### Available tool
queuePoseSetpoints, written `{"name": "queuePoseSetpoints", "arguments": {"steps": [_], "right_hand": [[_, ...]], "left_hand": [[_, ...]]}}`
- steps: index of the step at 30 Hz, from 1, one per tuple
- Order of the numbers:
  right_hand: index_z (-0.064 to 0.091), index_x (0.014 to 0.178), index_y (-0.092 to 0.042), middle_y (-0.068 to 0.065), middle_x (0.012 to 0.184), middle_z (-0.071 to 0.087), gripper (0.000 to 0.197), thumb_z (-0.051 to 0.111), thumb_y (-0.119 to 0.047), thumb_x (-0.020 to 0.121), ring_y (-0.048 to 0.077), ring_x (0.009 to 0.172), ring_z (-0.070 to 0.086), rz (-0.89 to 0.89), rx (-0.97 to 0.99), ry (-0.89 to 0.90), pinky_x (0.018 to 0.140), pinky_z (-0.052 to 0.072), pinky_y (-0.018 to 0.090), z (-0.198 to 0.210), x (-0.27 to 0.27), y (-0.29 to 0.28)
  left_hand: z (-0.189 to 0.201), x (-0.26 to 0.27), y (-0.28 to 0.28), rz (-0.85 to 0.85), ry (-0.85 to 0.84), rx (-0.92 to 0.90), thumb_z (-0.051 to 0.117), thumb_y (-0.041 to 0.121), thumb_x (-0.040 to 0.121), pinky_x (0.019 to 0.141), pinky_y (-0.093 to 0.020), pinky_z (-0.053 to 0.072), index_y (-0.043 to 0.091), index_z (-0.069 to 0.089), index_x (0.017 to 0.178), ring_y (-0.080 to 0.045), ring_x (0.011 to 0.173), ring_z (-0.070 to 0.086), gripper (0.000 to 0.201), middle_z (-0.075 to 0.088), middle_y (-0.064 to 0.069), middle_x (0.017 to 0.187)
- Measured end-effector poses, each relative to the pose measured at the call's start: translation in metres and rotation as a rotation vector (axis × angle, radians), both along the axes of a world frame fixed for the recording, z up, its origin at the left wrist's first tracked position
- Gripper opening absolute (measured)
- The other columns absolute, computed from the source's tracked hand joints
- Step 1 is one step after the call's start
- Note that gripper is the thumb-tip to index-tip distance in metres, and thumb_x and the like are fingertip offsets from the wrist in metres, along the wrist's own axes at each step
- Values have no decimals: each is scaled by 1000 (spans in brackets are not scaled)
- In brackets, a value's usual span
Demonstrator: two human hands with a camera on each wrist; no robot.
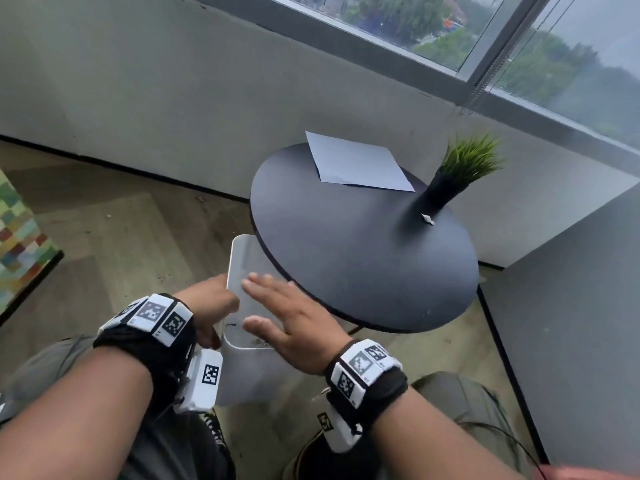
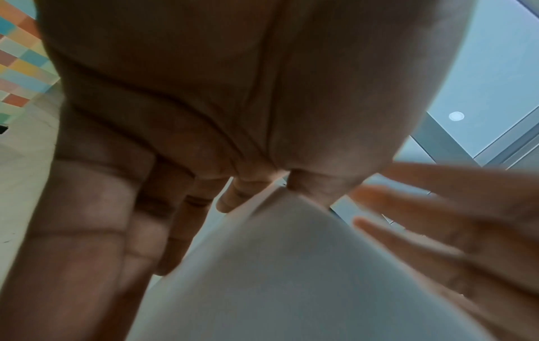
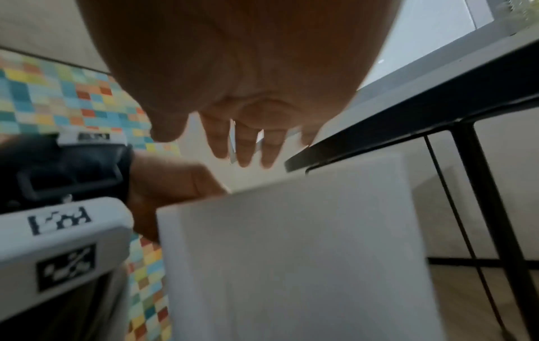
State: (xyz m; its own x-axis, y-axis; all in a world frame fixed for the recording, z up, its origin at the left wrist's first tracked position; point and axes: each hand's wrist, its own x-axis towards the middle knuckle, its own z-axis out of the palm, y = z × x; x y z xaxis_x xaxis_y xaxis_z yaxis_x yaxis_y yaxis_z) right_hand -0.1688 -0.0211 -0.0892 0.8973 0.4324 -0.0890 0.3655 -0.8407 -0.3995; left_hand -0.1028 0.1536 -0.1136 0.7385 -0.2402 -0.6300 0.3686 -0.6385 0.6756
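- Overhanging the bin's far end, the round black surface [image 1: 346, 258] stands on thin black legs and blocks that end from above.
- The white bin [image 1: 242, 372] stands upright on the floor [image 1: 121, 237], with its long axis vertical and its open mouth pointing up. It sits just in front of the person's knees, its far part tucked under the surface's rim.
- Of the two hands, the right hand [image 1: 294, 323] lies flat over the mouth, palm down, fingers straight and spread, holding nothing.
- The left hand [image 1: 207, 303] grips the bin's left rim, fingers down the outer wall and thumb hooked over the edge.
- A paper sheet [image 1: 356, 162] lies at the surface's far side, one corner past the rim.
- A plant [image 1: 464, 164] in a black pot stands on the surface's right, well apart from the bin.
- A white scrap [image 1: 427, 218] lies just beside the pot.
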Motion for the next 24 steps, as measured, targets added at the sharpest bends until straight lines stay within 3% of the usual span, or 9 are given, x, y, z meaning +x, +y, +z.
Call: {"name": "queuePoseSetpoints", "arguments": {"steps": [2,6,8,10,12,15,19,21,24], "right_hand": [[30,150,-34,-10,160,24,57,42,-51,97,10,149,15,-233,118,-103,121,14,44,0,4,-40],[19,152,-35,-2,164,3,67,29,-65,93,26,150,0,-919,-253,80,118,6,56,-6,2,-123],[9,154,-37,-4,164,-8,72,19,-71,91,25,150,-11,-796,-287,131,118,-5,57,-10,-8,-114],[9,153,-40,-10,164,-8,76,15,-76,86,17,150,-15,-416,-220,84,119,-9,51,-8,-26,-86],[23,152,-37,-8,162,19,76,26,-74,86,4,149,4,-119,-23,71,123,2,37,3,-35,-79],[37,149,-20,-5,153,39,69,52,-56,92,2,142,30,-391,205,-83,119,21,26,20,-8,-133],[28,150,-9,13,158,27,81,34,-66,93,27,146,23,-1005,-176,120,119,18,41,22,32,-246],[40,141,-15,14,149,36,99,13,-86,78,35,139,30,-973,-347,206,113,27,53,15,42,-249],[35,142,-28,2,157,22,80,22,-80,82,28,145,18,-570,-365,145,112,24,56,8,38,-181]], "left_hand": [[-3,1,1,20,12,-12,42,1,87,65,-63,55,17,51,120,-43,56,66,38,64,-29,95],[-7,3,3,36,17,23,42,1,86,64,-66,54,15,51,124,-53,65,68,41,64,-28,96],[-5,3,0,25,10,47,43,1,87,65,-65,54,14,50,122,-54,68,68,38,65,-28,93],[-4,3,-3,4,7,59,43,2,86,63,-60,55,15,51,119,-53,65,68,37,65,-27,91],[-3,3,-7,-16,5,48,42,1,84,57,-51,53,15,52,120,-48,57,66,40,65,-28,91],[-4,6,-10,-42,2,75,42,1,84,58,-50,54,16,50,122,-43,54,65,42,65,-26,91],[-7,9,-7,-71,4,84,48,15,69,72,-49,60,24,53,123,-39,72,72,56,69,-13,100],[-17,14,-3,-112,-25,103,48,20,58,83,-52,59,28,56,122,-36,89,73,65,69,-3,106],[-21,16,-3,-141,-44,116,48,22,54,84,-51,59,31,56,116,-33,91,73,63,69,0,105]]}}
